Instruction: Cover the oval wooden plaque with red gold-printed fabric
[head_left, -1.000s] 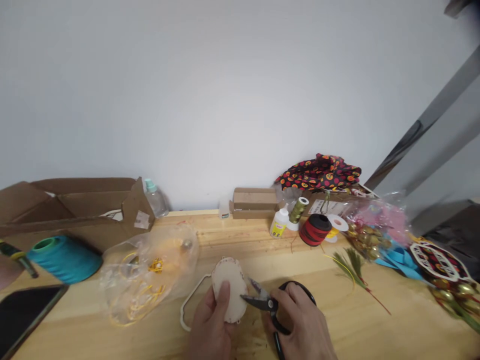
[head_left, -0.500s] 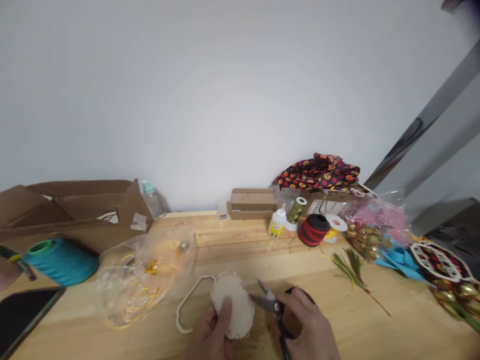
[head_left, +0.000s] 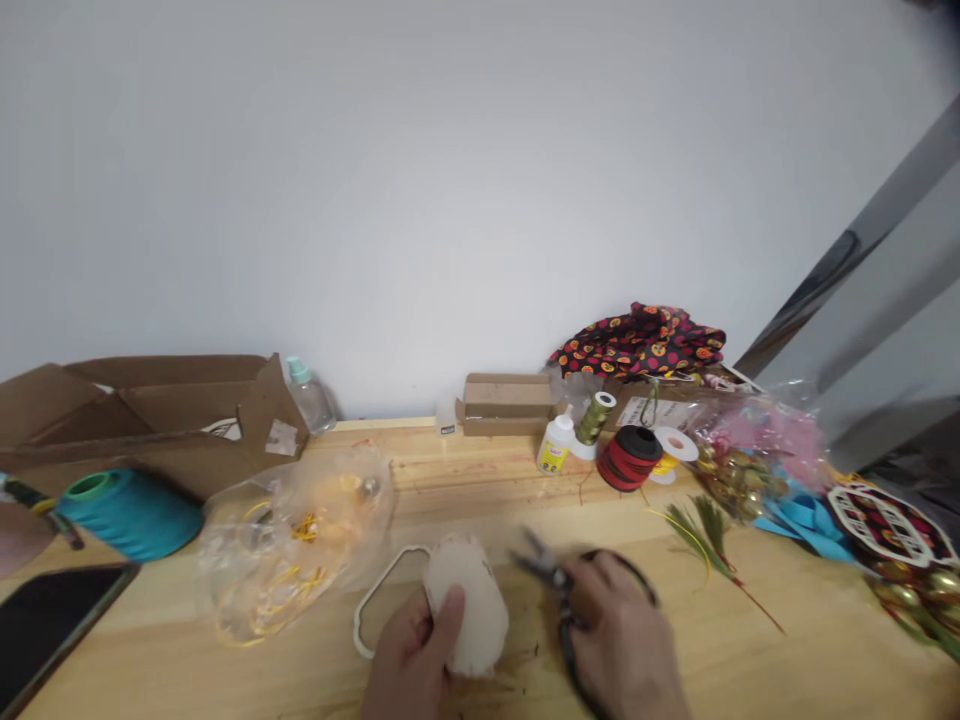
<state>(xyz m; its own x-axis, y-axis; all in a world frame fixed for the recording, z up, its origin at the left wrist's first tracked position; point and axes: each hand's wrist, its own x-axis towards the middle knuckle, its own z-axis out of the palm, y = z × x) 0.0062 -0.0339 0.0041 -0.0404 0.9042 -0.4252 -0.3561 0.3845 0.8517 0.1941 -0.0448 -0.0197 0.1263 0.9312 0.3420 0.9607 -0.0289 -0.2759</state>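
My left hand [head_left: 416,655] grips a pale oval wooden piece [head_left: 466,603] at the bottom centre, thumb pressed on its face. A white oval frame [head_left: 373,610] lies on the wooden table [head_left: 750,640] just left of it. My right hand [head_left: 622,640] is closed round the black handles of small scissors [head_left: 551,578], whose blades point left and stand slightly apart from the oval piece. The right hand and scissors are blurred by motion.
A clear bag of yellow cord [head_left: 296,540] lies to the left, beside a teal thread spool [head_left: 127,513], a cardboard box [head_left: 150,415] and a dark phone [head_left: 52,620]. At the back are a glue bottle [head_left: 556,444], a red spool [head_left: 630,458], patterned fabric [head_left: 641,342] and ornaments [head_left: 885,525].
The scissors have drawn away to the right from the oval piece's edge. My left hand has shifted the oval piece slightly lower. The view has wobbled a little.
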